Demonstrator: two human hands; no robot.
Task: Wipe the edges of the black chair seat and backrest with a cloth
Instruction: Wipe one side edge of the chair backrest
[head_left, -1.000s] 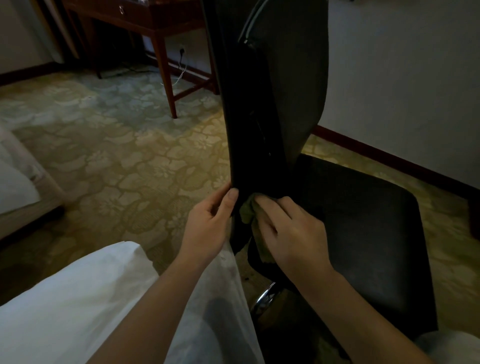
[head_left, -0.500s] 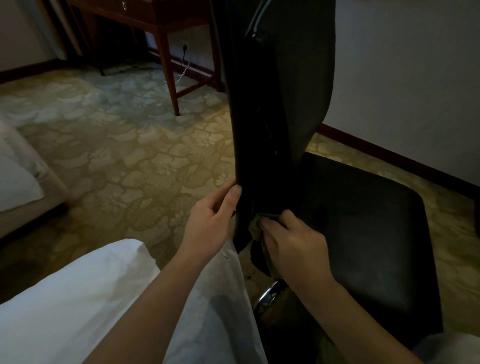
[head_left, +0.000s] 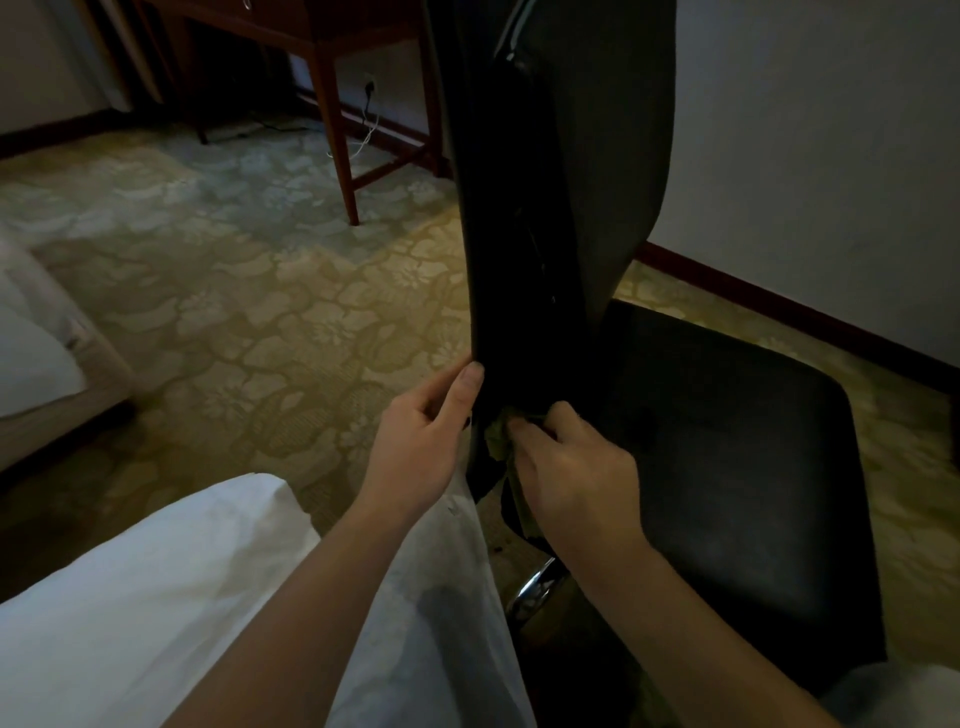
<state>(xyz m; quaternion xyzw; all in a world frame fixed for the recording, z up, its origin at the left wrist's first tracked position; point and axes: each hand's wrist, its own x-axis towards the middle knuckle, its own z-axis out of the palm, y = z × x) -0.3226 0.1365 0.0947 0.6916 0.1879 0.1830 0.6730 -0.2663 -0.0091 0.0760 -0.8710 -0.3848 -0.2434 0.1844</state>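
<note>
The black chair stands side-on in front of me, its tall backrest (head_left: 545, 182) rising up the middle and its flat seat (head_left: 727, 457) spreading to the right. My left hand (head_left: 421, 441) grips the backrest's near edge low down, thumb against the edge. My right hand (head_left: 566, 473) presses a green cloth (head_left: 498, 436) into the corner where backrest meets seat. Most of the cloth is hidden under my fingers.
A chrome chair base (head_left: 535, 592) shows below the seat. A wooden desk (head_left: 332, 62) with a cable at a wall socket stands at the back. White bedding (head_left: 156, 597) lies at bottom left, a bed edge (head_left: 47, 364) at far left. Patterned carpet covers the floor; a wall runs on the right.
My right hand has slid the cloth a little down the backrest's edge toward the seat joint. My left hand has kept its hold on the edge.
</note>
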